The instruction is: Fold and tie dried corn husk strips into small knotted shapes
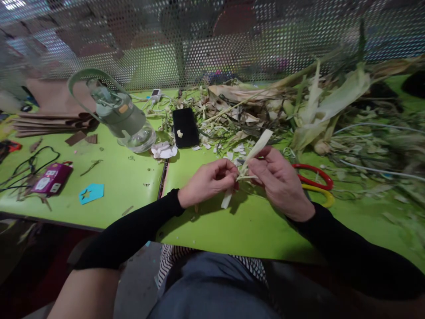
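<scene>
My left hand (208, 180) and my right hand (280, 182) meet over the green table (252, 230), both pinched on a pale strip of corn husk (255, 150). The strip runs from upper right down to lower left between my fingers, and thin fibres cross it where my fingertips touch. Both arms wear black sleeves. Just beyond my right hand lie scissors with red and yellow handles (315, 181).
A heap of corn husks and stalks (299, 106) fills the back right. A black phone (186, 127) and a small fan (116, 110) lie at the back centre-left. Farther left are a purple packet (51, 178), a blue star cut-out (92, 192) and stacked cardboard (49, 119). Perforated metal screen behind.
</scene>
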`<state>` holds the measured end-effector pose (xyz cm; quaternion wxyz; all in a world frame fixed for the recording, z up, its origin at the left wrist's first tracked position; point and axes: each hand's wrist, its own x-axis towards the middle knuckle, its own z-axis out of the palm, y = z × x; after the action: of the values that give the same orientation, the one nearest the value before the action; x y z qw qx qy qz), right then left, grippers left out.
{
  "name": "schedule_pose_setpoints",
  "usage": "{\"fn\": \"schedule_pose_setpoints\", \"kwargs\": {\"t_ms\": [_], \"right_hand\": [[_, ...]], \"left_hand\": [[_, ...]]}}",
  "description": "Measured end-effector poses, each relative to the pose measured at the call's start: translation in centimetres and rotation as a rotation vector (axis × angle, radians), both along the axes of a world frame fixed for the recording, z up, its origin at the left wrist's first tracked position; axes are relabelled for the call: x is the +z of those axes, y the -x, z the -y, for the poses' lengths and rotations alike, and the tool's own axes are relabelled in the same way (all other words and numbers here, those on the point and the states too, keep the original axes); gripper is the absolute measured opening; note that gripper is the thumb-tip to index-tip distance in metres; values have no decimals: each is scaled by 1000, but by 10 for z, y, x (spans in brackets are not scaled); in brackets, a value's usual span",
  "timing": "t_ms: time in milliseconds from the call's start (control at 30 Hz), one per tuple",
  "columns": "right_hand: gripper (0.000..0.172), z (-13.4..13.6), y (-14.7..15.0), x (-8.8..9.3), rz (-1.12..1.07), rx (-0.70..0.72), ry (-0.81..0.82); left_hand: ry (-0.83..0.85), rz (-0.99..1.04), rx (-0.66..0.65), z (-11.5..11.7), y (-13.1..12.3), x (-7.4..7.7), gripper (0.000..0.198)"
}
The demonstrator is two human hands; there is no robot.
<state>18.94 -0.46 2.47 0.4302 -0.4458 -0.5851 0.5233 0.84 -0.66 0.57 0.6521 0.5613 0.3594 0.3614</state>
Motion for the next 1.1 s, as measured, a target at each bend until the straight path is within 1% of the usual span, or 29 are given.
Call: {"fn": "schedule_pose_setpoints", "kwargs": {"t_ms": [133,233,367,500,600,667,733,800,933,1100], "right_hand": [[35,2,1,4,-8,49,15],[31,1,1,4,-2,34,13],[30,-1,1,2,2,10,15],[32,-1,0,0,-13,25,9],[33,-2,0,-1,0,7,-2],[34,-2,0,-2,17,-13,-18],[34,-3,0,-4,48,-32,-31],[33,-4,0,-5,95,-51,-43],[31,-5,0,-4,155,-46,-64],[32,-3,1,2,189,0,-80]], "left_hand": [[152,68,1,-1,0,2,8],[219,98,-25,-1,0,3,5],[200,134,-60,-1,2,3,18],[220,129,-49,-2,3,4,14],[227,152,-32,-2,3,6,18],[210,160,-51,-1,3,7,25],[188,151,-82,-1,3,6,37],[182,144,-93,-1,2,3,42],[166,144,-56,-2,1,-1,40],[113,206,34,-1,0,-1,35]]}}
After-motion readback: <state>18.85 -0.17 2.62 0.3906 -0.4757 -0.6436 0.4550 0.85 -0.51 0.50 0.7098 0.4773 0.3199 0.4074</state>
